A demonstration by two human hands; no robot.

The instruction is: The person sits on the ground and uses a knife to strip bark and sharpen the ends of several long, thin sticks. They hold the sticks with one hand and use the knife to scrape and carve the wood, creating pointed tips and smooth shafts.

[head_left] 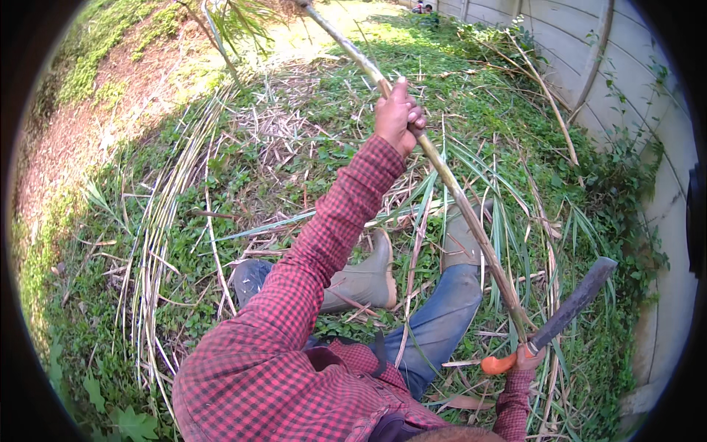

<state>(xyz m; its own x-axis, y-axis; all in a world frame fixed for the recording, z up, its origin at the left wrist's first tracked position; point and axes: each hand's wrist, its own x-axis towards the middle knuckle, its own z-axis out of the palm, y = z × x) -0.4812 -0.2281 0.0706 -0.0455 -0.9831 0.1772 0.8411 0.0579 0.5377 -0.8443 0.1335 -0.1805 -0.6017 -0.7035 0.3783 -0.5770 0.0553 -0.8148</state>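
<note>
A long yellow-brown cane stalk point(462, 202) slants from the top of the view down to the lower right. My left hand point(398, 118), arm stretched forward, is closed around its upper part. At the lower right my right hand point(529, 358) is closed on a machete point(577, 302) with an orange handle and a dark, broad blade pointing up and right. The stalk's lower end meets my right hand close to the handle; whether those fingers also grip the stalk cannot be seen.
Thin cut stalks point(158, 228) lie in a long bundle on the left. Green leaf strips and dry husks cover the grass around my boots point(366, 276). A pale panel wall point(582, 51) with climbing plants runs along the right. A leafy plant point(221, 37) stands at the top left.
</note>
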